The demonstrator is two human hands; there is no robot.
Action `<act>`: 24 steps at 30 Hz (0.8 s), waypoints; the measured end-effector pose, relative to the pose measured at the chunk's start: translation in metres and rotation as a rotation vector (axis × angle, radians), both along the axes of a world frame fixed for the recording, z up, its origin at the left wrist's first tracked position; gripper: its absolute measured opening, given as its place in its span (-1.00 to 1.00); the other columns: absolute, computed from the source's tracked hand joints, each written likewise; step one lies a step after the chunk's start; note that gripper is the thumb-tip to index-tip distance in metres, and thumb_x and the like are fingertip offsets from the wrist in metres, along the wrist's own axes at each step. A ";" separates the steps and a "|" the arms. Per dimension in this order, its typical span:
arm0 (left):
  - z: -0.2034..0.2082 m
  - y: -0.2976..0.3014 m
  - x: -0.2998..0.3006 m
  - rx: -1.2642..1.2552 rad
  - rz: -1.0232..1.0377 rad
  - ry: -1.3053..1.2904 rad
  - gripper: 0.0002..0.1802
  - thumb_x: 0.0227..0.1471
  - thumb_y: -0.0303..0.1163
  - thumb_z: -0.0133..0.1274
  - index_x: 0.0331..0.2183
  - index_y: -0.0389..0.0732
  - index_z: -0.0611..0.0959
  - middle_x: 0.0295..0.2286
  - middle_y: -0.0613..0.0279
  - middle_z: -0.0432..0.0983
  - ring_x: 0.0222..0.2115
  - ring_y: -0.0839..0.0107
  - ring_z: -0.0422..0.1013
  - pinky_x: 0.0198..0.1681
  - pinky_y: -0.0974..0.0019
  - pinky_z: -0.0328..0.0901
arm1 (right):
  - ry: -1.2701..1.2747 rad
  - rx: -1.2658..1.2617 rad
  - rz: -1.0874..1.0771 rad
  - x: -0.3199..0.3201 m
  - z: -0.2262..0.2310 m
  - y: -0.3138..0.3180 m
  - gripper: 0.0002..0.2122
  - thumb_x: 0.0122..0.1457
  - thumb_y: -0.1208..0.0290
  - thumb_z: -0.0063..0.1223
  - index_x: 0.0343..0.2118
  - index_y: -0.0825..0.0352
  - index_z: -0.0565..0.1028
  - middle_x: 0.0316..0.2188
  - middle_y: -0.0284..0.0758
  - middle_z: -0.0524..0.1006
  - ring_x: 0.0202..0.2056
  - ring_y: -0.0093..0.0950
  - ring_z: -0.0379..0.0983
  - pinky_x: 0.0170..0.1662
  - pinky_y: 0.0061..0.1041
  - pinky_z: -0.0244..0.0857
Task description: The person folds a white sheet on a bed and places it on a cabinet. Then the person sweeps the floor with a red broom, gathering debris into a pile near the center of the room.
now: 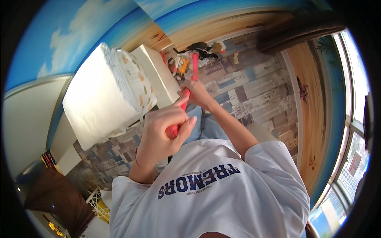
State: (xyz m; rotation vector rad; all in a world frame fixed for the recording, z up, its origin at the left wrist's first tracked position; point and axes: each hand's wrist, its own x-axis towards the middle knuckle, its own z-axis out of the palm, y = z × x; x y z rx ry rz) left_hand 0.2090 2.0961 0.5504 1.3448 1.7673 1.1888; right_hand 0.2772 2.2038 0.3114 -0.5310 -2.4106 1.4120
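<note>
Left hand (pixel 164 129): fingers closed around the lower end of a red plastic stick (pixel 183 104). Right hand (pixel 195 90): fingers wrapped around the same stick higher up; its upper end (pixel 195 63) projects beyond that hand. The stick is held in the air over a patchwork wood-plank floor (pixel 254 95). A white pillow (pixel 101 97) and a white box (pixel 158 73) lie just left of the hands. A heap of small toys (pixel 190 53) sits on the floor beyond the stick's tip.
</note>
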 end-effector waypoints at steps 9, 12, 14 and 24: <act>-0.083 0.069 -0.004 -0.008 0.030 -0.357 -0.86 0.14 -0.52 -0.01 -0.41 -0.39 0.58 -0.62 0.38 0.36 -0.58 0.69 0.23 -0.42 0.56 0.21 | -0.448 0.271 -0.071 0.061 -0.035 0.119 -0.88 -0.22 0.35 0.18 -0.56 0.21 0.52 -0.56 -0.23 0.52 -0.38 -0.17 0.49 -0.31 -0.22 0.34; -0.183 0.119 0.000 0.102 0.030 -0.419 -0.76 0.16 -0.44 0.03 -0.18 -0.38 0.61 -0.58 0.46 0.37 -0.58 0.72 0.21 -0.43 0.57 0.24 | -0.262 0.205 -0.367 0.069 -0.104 0.162 -0.82 -0.18 0.30 0.23 -0.53 0.23 0.49 -0.52 -0.24 0.51 -0.37 -0.19 0.49 -0.34 -0.27 0.34; -0.233 0.138 -0.004 0.089 0.029 -0.443 -0.74 0.15 -0.41 0.06 -0.17 -0.37 0.62 -0.58 0.46 0.39 -0.57 0.72 0.23 -0.43 0.57 0.24 | -0.203 0.163 -0.487 0.064 -0.152 0.167 -0.77 -0.15 0.22 0.27 -0.55 0.24 0.49 -0.48 -0.22 0.52 -0.35 -0.19 0.49 -0.32 -0.27 0.34; -0.149 0.054 -0.077 -0.097 0.298 -0.132 -0.71 0.13 -0.46 0.05 -0.57 -0.42 0.48 -0.73 0.24 0.24 -0.64 0.60 0.11 -0.54 0.45 0.17 | -0.100 -0.108 -0.356 -0.069 -0.115 0.051 -0.77 -0.09 0.26 0.27 -0.58 0.29 0.48 -0.52 -0.20 0.48 -0.42 -0.19 0.47 -0.37 -0.27 0.32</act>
